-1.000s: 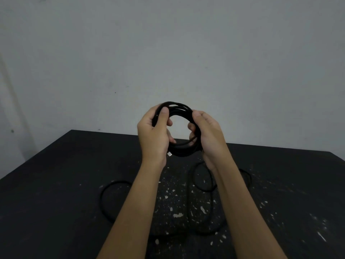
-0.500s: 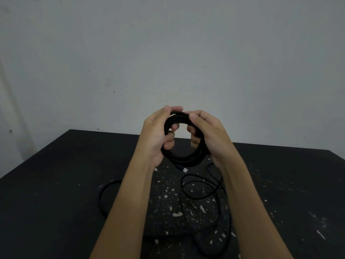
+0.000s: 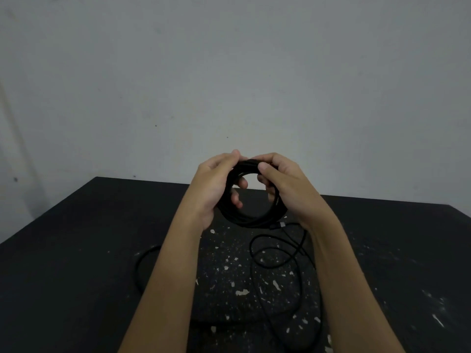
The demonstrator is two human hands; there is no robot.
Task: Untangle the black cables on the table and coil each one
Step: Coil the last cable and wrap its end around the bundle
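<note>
A: What's in shot?

B: Head view, looking down. Two bare forearms reach fwd over a black worktop (image 3: 76, 250), with a grey wall (image 3: 229, 72) behind.

A: Hands?

B: Left hand (image 3: 214, 184) & right hand (image 3: 288, 189) hold one coiled black cable (image 3: 249, 221) upright in the air, approx. centre frame, above the worktop. Each grip is closed round the coil. Left fingers curl through the ring. Right thumb lies on top.

A: Cable end?

B: A pale connector (image 3: 281, 224) pokes out at the coil's lower right, near the right wrist.

A: Rest?

B: Loose black cable (image 3: 251, 253) lies in loops on the worktop between the forearms. Can't tell if it joins the coil. Another cable arc (image 3: 137, 266) shows left of the left forearm, partly hidden. White flecks (image 3: 242, 292) dot the worktop.
</note>
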